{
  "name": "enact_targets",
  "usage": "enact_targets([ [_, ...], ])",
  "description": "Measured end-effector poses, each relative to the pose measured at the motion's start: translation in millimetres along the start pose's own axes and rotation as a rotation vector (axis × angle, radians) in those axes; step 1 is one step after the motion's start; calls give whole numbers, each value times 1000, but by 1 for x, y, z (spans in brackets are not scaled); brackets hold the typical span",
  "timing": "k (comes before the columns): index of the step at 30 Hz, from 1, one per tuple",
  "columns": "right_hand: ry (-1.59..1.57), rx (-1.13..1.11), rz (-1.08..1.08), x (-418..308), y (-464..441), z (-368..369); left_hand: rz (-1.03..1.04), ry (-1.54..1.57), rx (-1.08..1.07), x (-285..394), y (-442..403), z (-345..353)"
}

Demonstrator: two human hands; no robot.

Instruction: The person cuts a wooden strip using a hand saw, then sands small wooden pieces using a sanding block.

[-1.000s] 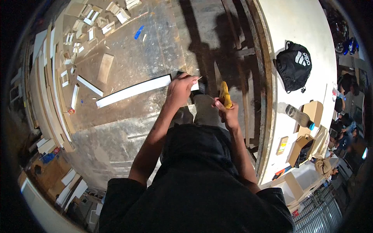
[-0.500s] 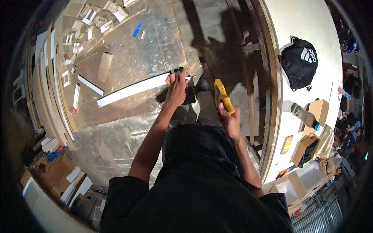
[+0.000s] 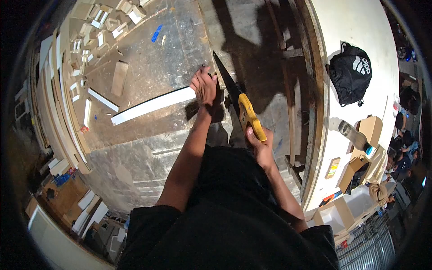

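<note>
A long white board [image 3: 155,105] with a dark far edge lies across the wooden work surface. My left hand [image 3: 205,89] is closed over its right end, fingers curled at the far edge; the hand covers the part of the board under it. In my right hand [image 3: 261,146] is a handsaw [image 3: 250,118], gripped by its yellow handle. Its dark, tapered blade points forward and to the left, past the right side of my left hand. The blade's lower edge lies close to the board's end; whether they touch I cannot tell.
Short wood blocks [image 3: 103,38] crowd the far left, near long stacked strips [image 3: 63,103]. A wooden offcut [image 3: 120,78] and a blue scrap [image 3: 156,33] lie on the surface. On the white table to the right are a black bag [image 3: 350,76], a bottle [image 3: 353,135] and cardboard boxes [image 3: 335,216].
The saw has swung so its blade now shows, pointing forward beside my left hand. My right hand moved slightly left and down; my left hand moved slightly forward, still at the board's end.
</note>
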State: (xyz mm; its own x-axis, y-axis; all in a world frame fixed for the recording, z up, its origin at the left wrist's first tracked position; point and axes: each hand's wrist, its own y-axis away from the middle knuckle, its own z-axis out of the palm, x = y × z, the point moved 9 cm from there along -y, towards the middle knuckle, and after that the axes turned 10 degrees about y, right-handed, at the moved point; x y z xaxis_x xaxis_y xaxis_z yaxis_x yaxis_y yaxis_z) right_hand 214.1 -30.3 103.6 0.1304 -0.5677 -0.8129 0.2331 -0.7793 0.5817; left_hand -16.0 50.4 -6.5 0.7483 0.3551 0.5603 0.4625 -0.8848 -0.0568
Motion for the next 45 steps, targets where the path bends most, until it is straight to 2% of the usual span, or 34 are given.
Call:
enact_targets([
  [7, 50, -52, 38, -6, 3, 7, 65, -32, 33, 19, 1, -13],
  [13, 148, -73, 25, -40, -7, 20, 64, -32, 14, 29, -2, -20],
  [15, 176, -56, 184, -38, -11, 22, 69, -35, 17, 29, -2, -23],
  [19, 233, -130, 110, -66, -25, 48, 88, -17, -42, 25, -3, -18],
  [21, 292, -186, 115, -66, -33, 52, 115, 9, 13, 29, -6, -20],
  [22, 321, 125, 235, -57, -28, 30, 55, 32, -15, 26, -7, -17],
  [25, 138, 24, 330, -52, -37, 7, 77, 45, 18, 30, -5, -23],
  [26, 86, 97, 384, -50, -37, -2, -7, 51, -21, 23, -6, -20],
  [27, 87, 102, 383, -49, -37, -10, -6, 56, -22, 23, -6, -19],
  [29, 8, -134, 287, -56, -44, -5, 18, 50, 66, 26, -9, -25],
  [31, 75, -94, 356, -56, -31, -1, -37, 16, 37, 22, -11, -23],
  [33, 214, 82, 326, -61, -20, -4, -2, 9, 33, 25, -11, -23],
  [35, 194, 101, 370, -63, -25, -6, -23, -23, -13, 22, -10, -18],
  [37, 152, 126, 446, -62, -31, -6, 96, -94, 2, 33, -11, -20],
  [38, 149, 123, 458, -61, -31, -7, 30, -60, 9, 26, -11, -18],
  [40, 266, -52, 355, -70, -43, -3, 0, -65, -11, 22, -11, -11],
  [41, 264, -41, 355, -59, -44, 2, -32, -73, -26, 19, -11, -7],
  [43, 387, 151, 236, -47, -46, 13, 39, -27, 35, 29, -9, -17],
  [44, 311, -42, 112, -54, -54, 35, -8, -68, 8, 23, -18, -15],
  [45, 307, -37, 119, -54, -55, 31, -61, -100, -42, 21, -15, -10],
])
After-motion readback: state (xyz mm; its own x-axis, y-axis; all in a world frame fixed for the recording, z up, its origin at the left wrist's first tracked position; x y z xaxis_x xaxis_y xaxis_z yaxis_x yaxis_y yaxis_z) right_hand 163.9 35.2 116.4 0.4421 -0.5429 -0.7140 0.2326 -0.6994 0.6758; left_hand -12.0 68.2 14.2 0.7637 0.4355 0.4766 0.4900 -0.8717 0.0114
